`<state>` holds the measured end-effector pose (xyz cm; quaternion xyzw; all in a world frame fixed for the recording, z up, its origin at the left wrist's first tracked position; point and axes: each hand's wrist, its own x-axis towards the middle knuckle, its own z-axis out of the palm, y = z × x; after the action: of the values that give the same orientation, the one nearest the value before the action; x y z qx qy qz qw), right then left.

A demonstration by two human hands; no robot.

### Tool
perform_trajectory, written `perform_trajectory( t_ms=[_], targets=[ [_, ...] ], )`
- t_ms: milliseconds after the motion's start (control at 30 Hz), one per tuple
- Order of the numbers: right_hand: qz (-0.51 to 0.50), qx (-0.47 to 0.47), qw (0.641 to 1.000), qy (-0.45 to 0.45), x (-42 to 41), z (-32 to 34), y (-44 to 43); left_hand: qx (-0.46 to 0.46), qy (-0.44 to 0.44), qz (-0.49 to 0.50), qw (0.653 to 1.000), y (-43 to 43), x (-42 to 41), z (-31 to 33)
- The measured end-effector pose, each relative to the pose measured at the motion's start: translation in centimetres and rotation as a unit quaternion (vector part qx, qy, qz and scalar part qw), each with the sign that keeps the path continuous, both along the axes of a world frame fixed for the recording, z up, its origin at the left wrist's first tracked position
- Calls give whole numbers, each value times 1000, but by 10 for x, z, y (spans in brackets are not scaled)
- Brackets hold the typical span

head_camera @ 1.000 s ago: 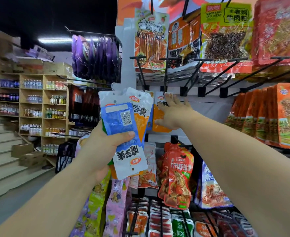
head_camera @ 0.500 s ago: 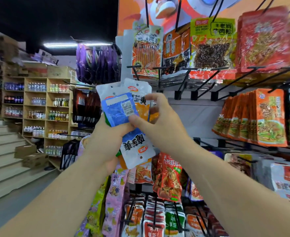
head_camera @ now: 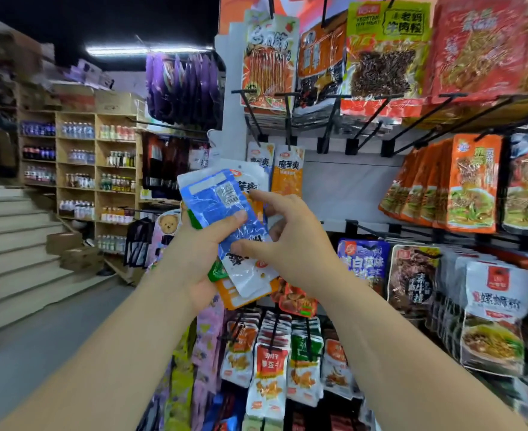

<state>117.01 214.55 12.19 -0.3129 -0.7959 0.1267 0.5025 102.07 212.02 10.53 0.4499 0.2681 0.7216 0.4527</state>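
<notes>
**Right hand leaves the rack and closes on the top packet of the stack**

A second ago the right hand (head_camera: 290, 244) lay flat against an orange konjac packet (head_camera: 287, 177) hanging on the rack. It has since drawn back to just in front of the left hand (head_camera: 194, 259) and now pinches the blue packet (head_camera: 216, 203), with the forefinger at its upper right edge and the thumb near its lower end. The left hand still grips the fan of snack packets (head_camera: 250, 275), its thumb pressed across the blue one on top. White, orange and green packets splay out below its palm. The hanging packet stays on its hook above the right hand's knuckles. Nothing new seems to have joined the stack, and the next step is probably peeling off the blue packet to hang it.
</notes>
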Motion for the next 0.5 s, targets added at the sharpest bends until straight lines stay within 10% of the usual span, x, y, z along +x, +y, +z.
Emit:
perform_trajectory(
  t_ms=[500],
  targets=[
    [92, -91, 983, 133, 32, -35, 0, -34, 25, 93, 995, -17, 12, -33]
  ],
)
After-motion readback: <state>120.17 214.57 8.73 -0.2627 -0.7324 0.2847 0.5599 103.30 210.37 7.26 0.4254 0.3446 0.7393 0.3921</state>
